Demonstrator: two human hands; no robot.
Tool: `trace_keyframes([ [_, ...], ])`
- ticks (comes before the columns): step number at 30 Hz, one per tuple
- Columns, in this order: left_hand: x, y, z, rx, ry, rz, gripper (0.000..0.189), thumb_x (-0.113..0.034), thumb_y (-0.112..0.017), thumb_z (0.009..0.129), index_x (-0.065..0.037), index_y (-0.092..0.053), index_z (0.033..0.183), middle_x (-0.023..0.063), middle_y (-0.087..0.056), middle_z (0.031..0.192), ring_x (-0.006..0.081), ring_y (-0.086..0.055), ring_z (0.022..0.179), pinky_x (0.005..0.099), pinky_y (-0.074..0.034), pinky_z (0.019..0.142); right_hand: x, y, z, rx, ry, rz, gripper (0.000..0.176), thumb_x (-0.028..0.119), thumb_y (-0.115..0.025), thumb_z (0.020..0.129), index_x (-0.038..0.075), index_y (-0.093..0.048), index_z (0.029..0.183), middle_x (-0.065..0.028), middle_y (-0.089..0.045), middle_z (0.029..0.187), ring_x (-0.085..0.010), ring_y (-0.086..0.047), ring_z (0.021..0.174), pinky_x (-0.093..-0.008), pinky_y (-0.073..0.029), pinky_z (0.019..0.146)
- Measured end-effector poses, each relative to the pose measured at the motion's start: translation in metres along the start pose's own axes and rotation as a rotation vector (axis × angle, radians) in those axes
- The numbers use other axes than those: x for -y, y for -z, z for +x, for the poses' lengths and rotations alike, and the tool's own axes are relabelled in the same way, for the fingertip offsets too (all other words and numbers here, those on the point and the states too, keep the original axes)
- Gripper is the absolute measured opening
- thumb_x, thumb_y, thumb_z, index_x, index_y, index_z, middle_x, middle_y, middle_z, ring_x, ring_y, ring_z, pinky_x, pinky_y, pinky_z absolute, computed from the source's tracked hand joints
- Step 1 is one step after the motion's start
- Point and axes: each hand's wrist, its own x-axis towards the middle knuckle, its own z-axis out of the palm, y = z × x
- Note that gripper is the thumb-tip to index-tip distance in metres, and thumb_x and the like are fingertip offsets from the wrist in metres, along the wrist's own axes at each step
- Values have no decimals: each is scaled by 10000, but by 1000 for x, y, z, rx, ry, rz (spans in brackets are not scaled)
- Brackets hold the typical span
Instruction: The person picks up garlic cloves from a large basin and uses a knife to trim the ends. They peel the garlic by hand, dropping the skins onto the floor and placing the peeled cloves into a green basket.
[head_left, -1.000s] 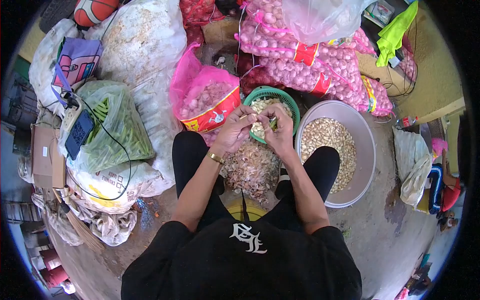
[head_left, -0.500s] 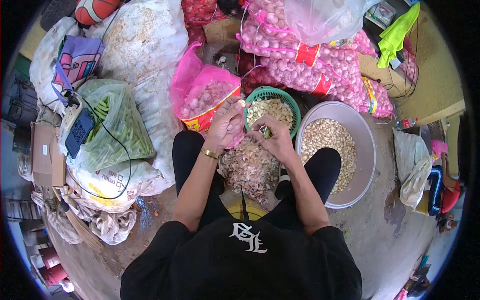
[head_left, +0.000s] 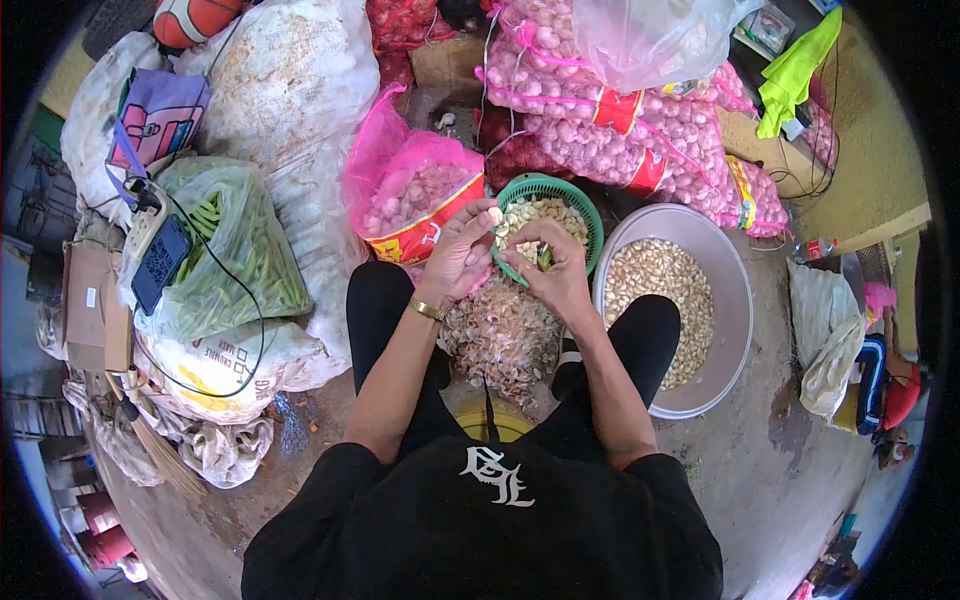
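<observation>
My left hand, with a watch on its wrist, is closed with a pale garlic clove pinched at its fingertips. Close beside it, my right hand is curled round what looks like a small knife; only a yellow-green bit of it shows. Both hands are above the near rim of a green basket holding peeled cloves. Below them lies a heap of papery garlic skins between my legs.
A grey basin of garlic cloves stands at my right knee. An open pink mesh bag of garlic is ahead on the left, and full garlic sacks are stacked behind the basket. Further left sits a plastic bag of green vegetables.
My left fingertips and the clove have dropped slightly and shifted right. My right hand has tilted a little, showing more of the yellow-green bit. The containers have stayed put.
</observation>
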Motion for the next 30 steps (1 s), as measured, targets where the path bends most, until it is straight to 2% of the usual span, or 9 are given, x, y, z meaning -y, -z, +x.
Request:
trace_keyframes([
  [5, 6, 8, 2, 79, 45, 75, 214, -125, -642, 937, -55, -598, 1135, -31, -598, 806, -9, -380, 458, 155, -310, 383, 4, -6, 0, -145, -160, 134, 198, 57, -769, 796, -9, -653, 943, -72, -645, 863, -153, -605, 837, -308, -479, 782],
  [9, 7, -2, -1, 85, 58, 122, 195, -120, -644, 935, -48, -602, 1111, -31, -592, 772, -3, -388, 452, 157, -321, 384, -7, -6, -3, -99, -179, 156, 257, 90, -746, 832, -1, -605, 1027, -68, -610, 869, -137, -573, 837, -296, -470, 787],
  [11, 12, -9, 0, -26, 10, 67, 211, -132, -632, 946, -44, -608, 1136, 14, -640, 895, -2, -396, 484, 144, -351, 466, -8, -6, -6, -93, -172, 33, 284, 126, -686, 887, 19, -544, 1109, -69, -572, 893, -137, -543, 836, -290, -462, 775],
  [15, 4, 5, 0, 74, 43, 45, 258, -133, -629, 948, -35, -603, 1184, 14, -656, 953, -2, -401, 488, 152, -377, 489, -15, 3, -10, 37, -357, 200, 228, 136, -612, 954, 51, -479, 1119, 7, -479, 890, -76, -458, 843, -239, -409, 718],
  [17, 3, -2, 1, 2, 48, 71, 262, -131, -618, 956, -55, -601, 1206, -49, -582, 770, -9, -356, 452, 159, -307, 378, -8, 6, -8, 101, -279, 220, 166, 118, -538, 978, 16, -528, 1109, -74, -545, 876, -140, -515, 809, -293, -452, 743],
  [20, 4, -3, 0, 13, 55, 102, 265, -154, -617, 960, -48, -601, 1202, -57, -565, 740, -8, -345, 447, 164, -302, 374, -5, 11, -4, 161, -141, 112, 140, 120, -522, 993, 4, -556, 1062, -78, -556, 833, -130, -514, 778, -285, -449, 716],
  [21, 5, -1, 1, 13, 54, 102, 265, -154, -617, 960, -48, -601, 1202, -57, -565, 740, -8, -345, 447, 164, -302, 374, -5, 11, -3, 162, -141, 113, 140, 120, -522, 993, 4, -556, 1062, -78, -556, 833, -130, -514, 778, -285, -449, 716],
  [23, 5, 4, 1, 73, 76, 96, 296, -168, -616, 960, -14, -592, 1212, 5, -649, 923, -1, -352, 473, 131, -344, 479, -5, 11, -3, 115, -199, 104, 162, 150, -566, 980, -6, -580, 1024, -75, -584, 766, -130, -544, 713, -295, -458, 656],
  [30, 4, -1, -1, 108, 95, 222, 285, -144, -625, 950, -11, -593, 1201, -9, -622, 822, -14, -374, 488, 122, -328, 464, -8, 7, -3, 32, -88, -182, 350, 306, -695, 890, -10, -577, 982, -189, -593, 669, -328, -596, 594, -397, -463, 577],
])
